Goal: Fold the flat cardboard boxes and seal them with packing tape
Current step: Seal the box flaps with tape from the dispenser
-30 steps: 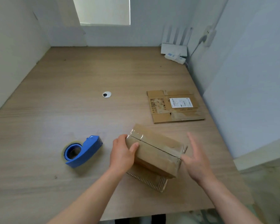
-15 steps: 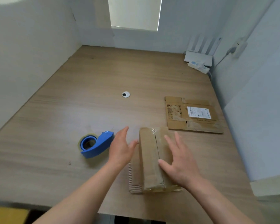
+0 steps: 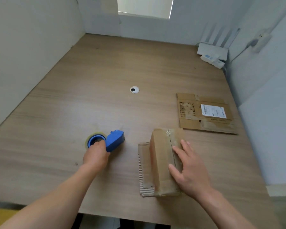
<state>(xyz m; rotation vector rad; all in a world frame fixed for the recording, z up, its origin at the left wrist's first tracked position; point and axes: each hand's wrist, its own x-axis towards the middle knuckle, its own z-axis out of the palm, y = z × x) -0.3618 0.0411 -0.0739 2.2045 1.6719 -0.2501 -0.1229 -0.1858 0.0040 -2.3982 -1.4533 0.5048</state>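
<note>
Left hand (image 3: pixel 96 156) has its fingers curled over the roll end of the blue tape dispenser (image 3: pixel 114 140), which sits on the table (image 3: pixel 106 71). Right hand (image 3: pixel 190 171) lies flat, fingers spread, pressing on the folded box (image 3: pixel 161 156) near the front edge. The flat cardboard box (image 3: pixel 188 124) lies just behind it.

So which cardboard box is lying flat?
The far cardboard box bearing the white label; the near box under the right hand is folded up and taped.
</note>
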